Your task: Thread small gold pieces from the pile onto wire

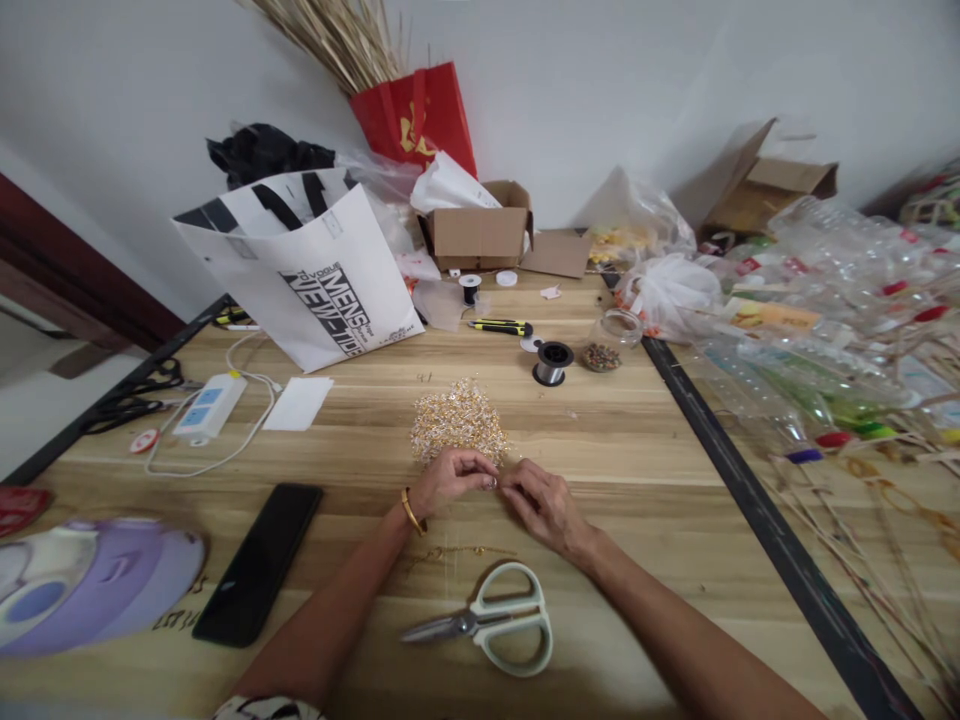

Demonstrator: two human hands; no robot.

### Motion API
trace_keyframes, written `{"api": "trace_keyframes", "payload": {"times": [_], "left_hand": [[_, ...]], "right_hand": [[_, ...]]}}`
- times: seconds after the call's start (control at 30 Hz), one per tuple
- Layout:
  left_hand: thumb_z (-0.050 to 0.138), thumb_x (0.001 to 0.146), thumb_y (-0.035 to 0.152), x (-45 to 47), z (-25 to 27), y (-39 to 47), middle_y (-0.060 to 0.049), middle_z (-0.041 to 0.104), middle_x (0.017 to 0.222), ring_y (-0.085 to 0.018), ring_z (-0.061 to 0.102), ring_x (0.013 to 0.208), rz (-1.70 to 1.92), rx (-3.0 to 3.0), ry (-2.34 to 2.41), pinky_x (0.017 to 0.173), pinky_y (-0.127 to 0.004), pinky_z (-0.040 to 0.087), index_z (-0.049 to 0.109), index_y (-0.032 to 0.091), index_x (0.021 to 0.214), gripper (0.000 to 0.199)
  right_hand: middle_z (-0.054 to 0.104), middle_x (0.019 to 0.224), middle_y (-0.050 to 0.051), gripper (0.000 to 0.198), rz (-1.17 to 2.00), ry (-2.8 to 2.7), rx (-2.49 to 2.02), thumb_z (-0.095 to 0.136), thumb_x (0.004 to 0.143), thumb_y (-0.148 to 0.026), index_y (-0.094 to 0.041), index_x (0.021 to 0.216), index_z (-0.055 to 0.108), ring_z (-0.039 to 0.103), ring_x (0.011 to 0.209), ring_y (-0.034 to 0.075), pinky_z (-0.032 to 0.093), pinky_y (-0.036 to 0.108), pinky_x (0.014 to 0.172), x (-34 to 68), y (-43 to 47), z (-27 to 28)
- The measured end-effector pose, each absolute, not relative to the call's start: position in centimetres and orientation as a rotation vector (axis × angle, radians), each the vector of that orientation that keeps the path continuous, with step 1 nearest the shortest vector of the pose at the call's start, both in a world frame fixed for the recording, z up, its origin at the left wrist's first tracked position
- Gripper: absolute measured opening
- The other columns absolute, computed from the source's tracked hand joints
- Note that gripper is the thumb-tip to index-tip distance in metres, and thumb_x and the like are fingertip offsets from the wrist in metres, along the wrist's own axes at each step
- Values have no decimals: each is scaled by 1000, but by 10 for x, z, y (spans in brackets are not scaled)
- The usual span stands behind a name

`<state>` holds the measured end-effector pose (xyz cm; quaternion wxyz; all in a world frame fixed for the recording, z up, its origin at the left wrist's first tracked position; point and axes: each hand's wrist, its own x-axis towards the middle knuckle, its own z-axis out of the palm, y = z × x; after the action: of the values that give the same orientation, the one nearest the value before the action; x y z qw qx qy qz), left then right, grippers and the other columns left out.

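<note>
Just in front of a heap of small gold and clear beads point(459, 422), my two hands come close together over the wooden table. My left hand point(454, 480), with a gold bracelet point(412, 511) at the wrist, is closed in a pinch; a tiny shiny spot shows at its fingertips, too small to name. Curled beside it, my right hand point(546, 503) also pinches, and whatever it holds is hidden. A thin gold chain point(472, 550) lies below the hands. Nearer to me rest scissors point(474, 622) with pale handles, blades pointing left.
A wire spool point(553, 364), a jar of beads point(602, 355) and a yellow-black utility knife point(501, 327) lie beyond the heap. At left are a phone point(259, 565), a power strip point(210, 407) and a white bag point(300, 270). Plastic bottles point(810, 350) crowd the right.
</note>
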<state>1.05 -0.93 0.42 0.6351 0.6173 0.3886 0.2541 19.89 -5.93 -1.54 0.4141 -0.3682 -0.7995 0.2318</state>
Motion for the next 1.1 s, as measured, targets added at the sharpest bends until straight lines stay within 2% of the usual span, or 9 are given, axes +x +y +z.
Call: {"api": "trace_keyframes", "payload": {"times": [1.1], "left_hand": [[71, 67, 29, 5, -1, -6, -5, 69, 76, -13, 63, 69, 619, 1385, 895, 69, -25, 50, 66, 10, 81, 24]], "right_hand": [[56, 75, 4, 10, 468, -2009, -998, 45, 90, -17, -19, 85, 54, 53, 67, 15, 43, 25, 60, 200, -61, -17]]}}
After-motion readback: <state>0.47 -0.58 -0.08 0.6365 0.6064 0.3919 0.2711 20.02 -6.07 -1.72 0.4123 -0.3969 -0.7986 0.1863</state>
